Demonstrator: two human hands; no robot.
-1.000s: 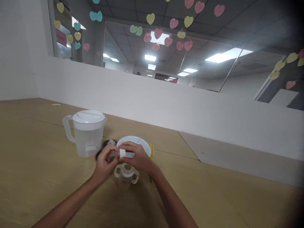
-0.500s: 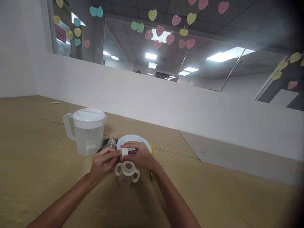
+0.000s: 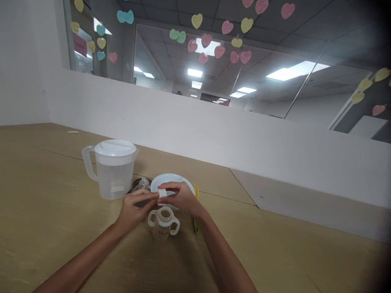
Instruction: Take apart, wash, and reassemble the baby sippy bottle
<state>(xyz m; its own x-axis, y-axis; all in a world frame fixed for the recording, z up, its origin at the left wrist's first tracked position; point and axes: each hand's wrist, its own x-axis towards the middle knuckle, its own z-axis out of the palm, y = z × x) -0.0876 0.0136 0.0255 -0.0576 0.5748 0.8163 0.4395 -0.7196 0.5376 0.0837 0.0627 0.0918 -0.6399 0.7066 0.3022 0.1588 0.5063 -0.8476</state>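
Note:
Above the table, a small white bottle cap (image 3: 161,193) is pinched between the fingers of both hands. My left hand (image 3: 134,208) holds it from the left, fingertips pressed together on it. From the other side my right hand (image 3: 183,198) grips it between thumb and fingers; part of the cap is hidden by them. Just below stands an upright baby bottle (image 3: 163,230), clear, open at the top, with two side handles. Behind my left hand a clear dome-shaped piece (image 3: 143,183) with a narrow tip sits by a dark round dish (image 3: 135,186).
A lidded water pitcher (image 3: 114,175) stands to the left, its handle turned outward. Behind my right hand lies a pale plate (image 3: 168,178). A yellow and green tool (image 3: 196,191) lies beside it, partly covered by my wrist. A white wall (image 3: 183,126) borders the table.
Both hands have shifted slightly to the right with the cap, which is now tilted. The bottle and pitcher stay in place.

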